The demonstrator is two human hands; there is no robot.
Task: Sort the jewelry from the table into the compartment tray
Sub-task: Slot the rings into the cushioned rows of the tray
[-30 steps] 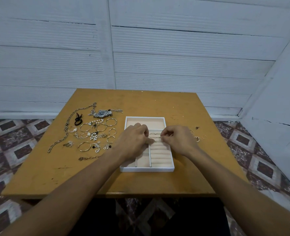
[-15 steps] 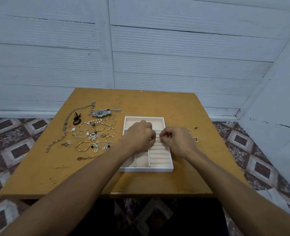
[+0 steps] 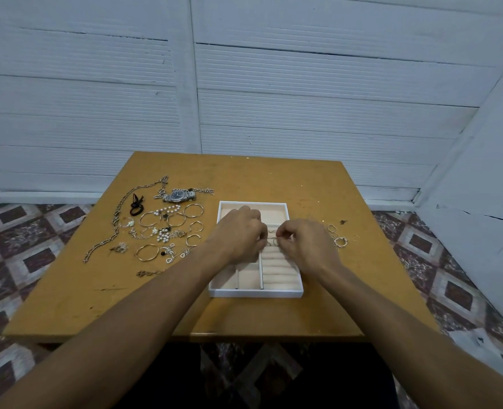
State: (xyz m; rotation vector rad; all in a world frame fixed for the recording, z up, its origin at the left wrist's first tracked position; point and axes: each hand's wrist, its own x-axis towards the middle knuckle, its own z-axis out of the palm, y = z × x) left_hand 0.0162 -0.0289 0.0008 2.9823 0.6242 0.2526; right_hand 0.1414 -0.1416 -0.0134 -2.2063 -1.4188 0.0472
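Little has changed in the last second: both hands have only drawn slightly closer over the tray (image 3: 256, 292), which sits mid-table (image 3: 273, 178) toward the near edge. The right hand (image 3: 306, 245) pinches a thin ring (image 3: 273, 241) over the tray's ring rolls. The left hand (image 3: 238, 234) curls beside it, grip unclear. The ring looks not yet seated. The watch (image 3: 179, 196) and most pieces crowd the left edge, small rings (image 3: 340, 241) the right. Free room lies along the far edge.
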